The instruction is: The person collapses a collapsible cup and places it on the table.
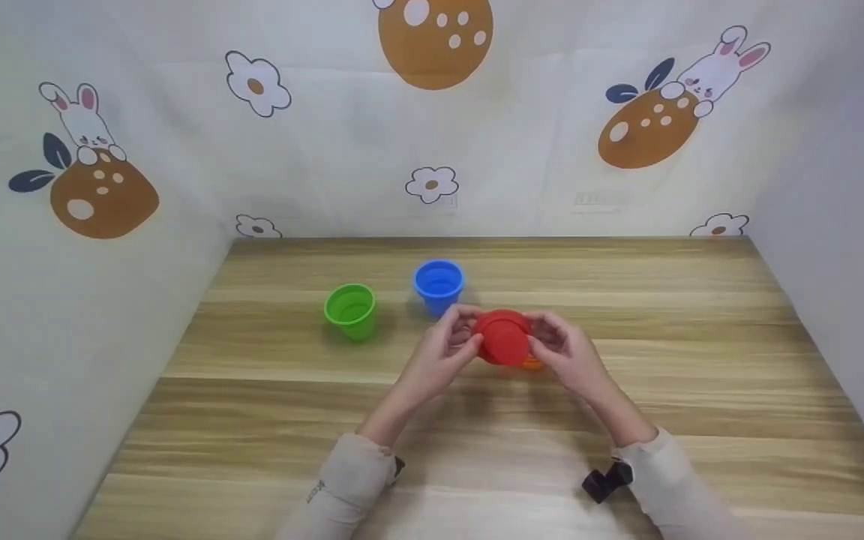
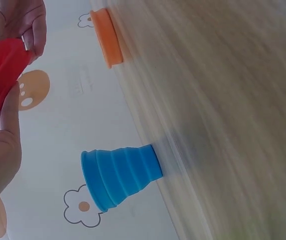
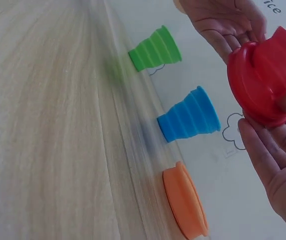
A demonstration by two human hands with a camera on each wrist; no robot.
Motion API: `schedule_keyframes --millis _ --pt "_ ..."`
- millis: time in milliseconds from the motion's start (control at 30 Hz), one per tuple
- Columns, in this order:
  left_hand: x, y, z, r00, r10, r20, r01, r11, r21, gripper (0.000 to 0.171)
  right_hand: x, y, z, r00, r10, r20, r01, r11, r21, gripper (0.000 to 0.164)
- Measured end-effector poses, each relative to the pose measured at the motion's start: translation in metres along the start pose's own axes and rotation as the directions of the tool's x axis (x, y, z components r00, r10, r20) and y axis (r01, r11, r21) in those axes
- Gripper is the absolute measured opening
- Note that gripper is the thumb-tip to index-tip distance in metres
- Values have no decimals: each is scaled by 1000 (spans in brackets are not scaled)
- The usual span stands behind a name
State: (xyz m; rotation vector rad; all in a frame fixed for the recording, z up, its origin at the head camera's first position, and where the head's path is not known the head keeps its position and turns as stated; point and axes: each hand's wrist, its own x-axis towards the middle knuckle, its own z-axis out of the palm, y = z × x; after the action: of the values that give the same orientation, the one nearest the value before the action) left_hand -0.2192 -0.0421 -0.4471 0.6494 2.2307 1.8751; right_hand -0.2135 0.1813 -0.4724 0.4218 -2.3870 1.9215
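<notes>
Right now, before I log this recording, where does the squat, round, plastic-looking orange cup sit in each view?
Head: the orange cup is just right of and below centre, mostly hidden by the round-rimmed red cup.
Left wrist: near the top edge, left of centre.
Right wrist: near the bottom edge, right of centre.
Shared landmark: the upright, tapered blue cup.

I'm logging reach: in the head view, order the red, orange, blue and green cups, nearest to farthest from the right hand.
1. Red collapsible cup, gripped by right hand and left hand.
2. Orange cup, mostly hidden behind it.
3. Blue cup, beyond left hand.
4. Green cup, farthest left.
</notes>
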Motion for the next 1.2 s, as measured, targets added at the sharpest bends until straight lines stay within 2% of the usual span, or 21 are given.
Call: schedule_keyframes --millis 200,433,600,733,833,933,1033,1200 --pt "0 -1 1 1000 -6 -2 6 1000 4 33 0 -4 3 999 0 -37 -2 998 -61 29" --pt "0 -3 2 1000 18 10 -19 999 37 31 2 -3 5 992 -21 -120 1 986 -167 25" --pt "0 -2 2 1000 0 14 0 999 47 31 1 -3 4 994 -2 -110 -12 992 -125 27" --pt "-1 -1 1 999 -27 22 26 999 48 32 -1 -2 0 998 19 -53 -21 999 -39 30" --pt "-1 -1 1 998 -46 31 44 998 47 32 -1 -1 -5 999 -4 49 2 999 53 34" --pt "-1 -2 1 998 -44 48 40 997 67 31 -1 0 -10 986 -23 167 -3 988 154 39" --pt "0 -3 1 997 -36 62 30 995 92 30 -2 0 -14 966 -3 257 -59 971 233 44" --pt "1 -4 0 995 -58 80 49 992 119 31 -2 -3 -14 959 65 276 -132 964 232 47"
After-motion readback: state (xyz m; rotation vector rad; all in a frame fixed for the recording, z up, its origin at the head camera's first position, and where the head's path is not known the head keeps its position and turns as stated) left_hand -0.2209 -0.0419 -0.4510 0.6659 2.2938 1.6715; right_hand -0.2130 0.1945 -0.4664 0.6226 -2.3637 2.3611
